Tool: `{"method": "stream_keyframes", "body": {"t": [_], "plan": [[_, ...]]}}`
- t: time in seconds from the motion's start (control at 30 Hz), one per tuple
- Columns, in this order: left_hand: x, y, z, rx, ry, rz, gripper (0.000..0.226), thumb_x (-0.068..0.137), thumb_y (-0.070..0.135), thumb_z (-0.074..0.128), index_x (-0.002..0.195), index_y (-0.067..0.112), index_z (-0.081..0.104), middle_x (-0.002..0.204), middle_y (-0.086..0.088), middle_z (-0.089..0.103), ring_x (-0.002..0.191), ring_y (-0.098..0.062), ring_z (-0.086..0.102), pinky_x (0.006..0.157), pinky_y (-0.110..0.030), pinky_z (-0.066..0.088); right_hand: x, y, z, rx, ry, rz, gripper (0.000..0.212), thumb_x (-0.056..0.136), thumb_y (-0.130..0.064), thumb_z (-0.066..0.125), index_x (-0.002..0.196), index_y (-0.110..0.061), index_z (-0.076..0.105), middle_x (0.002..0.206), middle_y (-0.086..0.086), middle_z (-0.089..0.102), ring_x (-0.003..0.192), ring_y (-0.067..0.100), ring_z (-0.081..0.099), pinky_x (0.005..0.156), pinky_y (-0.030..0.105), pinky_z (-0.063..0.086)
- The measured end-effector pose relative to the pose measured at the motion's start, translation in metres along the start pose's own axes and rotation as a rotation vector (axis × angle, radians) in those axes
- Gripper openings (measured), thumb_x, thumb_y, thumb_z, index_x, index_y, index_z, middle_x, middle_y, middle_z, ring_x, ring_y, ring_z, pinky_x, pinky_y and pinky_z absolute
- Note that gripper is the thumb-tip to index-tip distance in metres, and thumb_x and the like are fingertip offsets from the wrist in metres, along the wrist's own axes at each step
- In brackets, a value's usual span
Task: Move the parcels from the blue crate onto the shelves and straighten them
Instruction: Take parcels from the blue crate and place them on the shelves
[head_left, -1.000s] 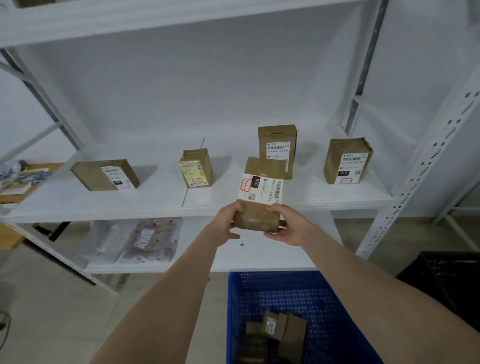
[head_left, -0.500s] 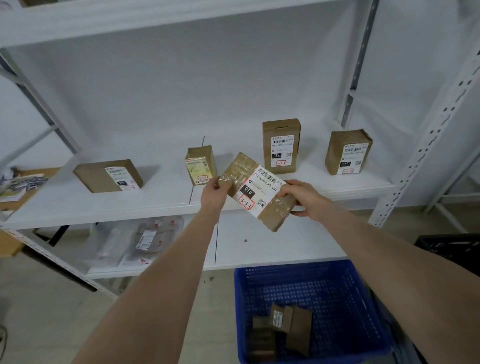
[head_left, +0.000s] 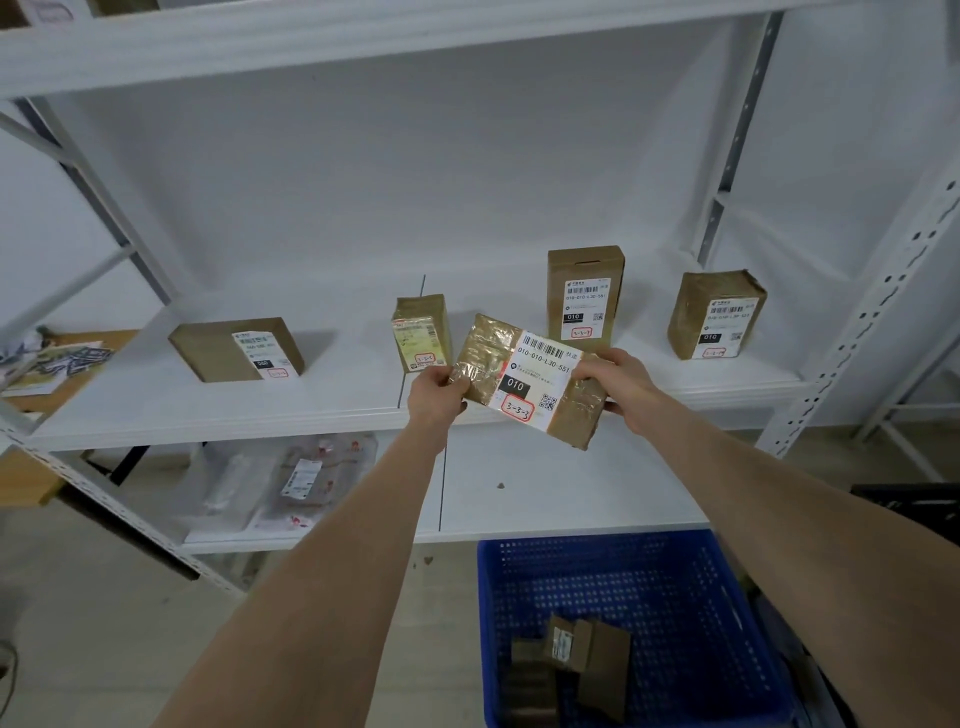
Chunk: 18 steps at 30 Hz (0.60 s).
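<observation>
**A:** While both hands are up at the rack, where is the taped parcel (head_left: 530, 379)?

**B:** It is in the air, tilted, over the front edge of the middle shelf (head_left: 208, 410). Its label faces the camera and is marked 3-3-3 in red. The left hand (head_left: 434, 397) pinches its left end, with the thumb in front and the fingers curled behind. The right hand (head_left: 621, 387) has its fingers clamped over the right end.

**A:** What stands on that shelf?

**B:** Four brown boxes, well apart. A flat box (head_left: 236, 349) lies toward the left end. A small upright box (head_left: 420, 332) stands near the middle, just behind the left hand. A tall box (head_left: 584, 296) is farther back, and a squat box (head_left: 717, 314) stands near the right end.

**A:** And the blue crate (head_left: 727, 597)?

**B:** It is on the floor, below the front edge of the lower shelf (head_left: 545, 493). A few brown parcels (head_left: 566, 660) lie toward its near left corner. Clear bagged packets (head_left: 291, 483) lie at the lower shelf's left end.
</observation>
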<state>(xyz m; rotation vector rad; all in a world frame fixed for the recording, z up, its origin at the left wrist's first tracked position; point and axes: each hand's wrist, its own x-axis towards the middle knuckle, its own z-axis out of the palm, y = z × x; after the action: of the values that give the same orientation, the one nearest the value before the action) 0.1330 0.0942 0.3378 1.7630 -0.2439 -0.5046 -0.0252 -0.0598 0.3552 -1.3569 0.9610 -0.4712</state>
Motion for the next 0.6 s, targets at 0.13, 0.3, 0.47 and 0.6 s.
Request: {"method": "stream_keyframes", "body": {"t": [0.13, 0.3, 0.47, 0.6], "plan": [[0.000, 0.005, -0.015, 0.091, 0.050, -0.014, 0.029, 0.089, 0.020, 0.058, 0.116, 0.010, 0.057, 0.112, -0.011, 0.063, 0.105, -0.031, 0.058, 0.092, -0.040, 0.047, 0.006, -0.006, 0.014, 0.032, -0.012, -0.034, 0.027, 0.074, -0.006, 0.073, 0.091, -0.024, 0.062, 0.099, 0.002, 0.069, 0.077, 0.010, 0.065, 0.060, 0.020, 0.049], [0.003, 0.010, -0.041, 0.220, 0.117, -0.008, 0.037, 0.090, 0.043, 0.055, 0.106, 0.010, 0.058, 0.099, -0.005, 0.061, 0.094, -0.023, 0.057, 0.079, -0.030, 0.041, 0.016, -0.015, 0.047, -0.016, -0.127, -0.085, 0.056, 0.069, -0.004, 0.079, 0.121, -0.013, 0.059, 0.112, 0.007, 0.064, 0.085, 0.014, 0.064, 0.078, 0.025, 0.051], [0.010, 0.015, -0.076, 0.312, 0.213, -0.058, 0.055, 0.094, 0.053, 0.039, 0.115, 0.005, 0.055, 0.104, -0.009, 0.058, 0.094, -0.026, 0.055, 0.081, -0.031, 0.041, 0.015, -0.016, 0.086, -0.010, -0.234, -0.120, 0.058, 0.070, 0.005, 0.077, 0.123, -0.010, 0.059, 0.112, 0.010, 0.061, 0.075, 0.010, 0.061, 0.065, 0.017, 0.049], [0.014, 0.011, -0.103, 0.272, 0.237, -0.065, 0.061, 0.095, 0.054, 0.033, 0.130, 0.006, 0.049, 0.124, -0.014, 0.057, 0.111, -0.032, 0.055, 0.098, -0.041, 0.044, 0.011, -0.017, 0.121, -0.015, -0.281, -0.117, 0.059, 0.071, 0.005, 0.076, 0.125, -0.011, 0.058, 0.110, 0.007, 0.060, 0.072, 0.006, 0.061, 0.055, 0.014, 0.047]]}}
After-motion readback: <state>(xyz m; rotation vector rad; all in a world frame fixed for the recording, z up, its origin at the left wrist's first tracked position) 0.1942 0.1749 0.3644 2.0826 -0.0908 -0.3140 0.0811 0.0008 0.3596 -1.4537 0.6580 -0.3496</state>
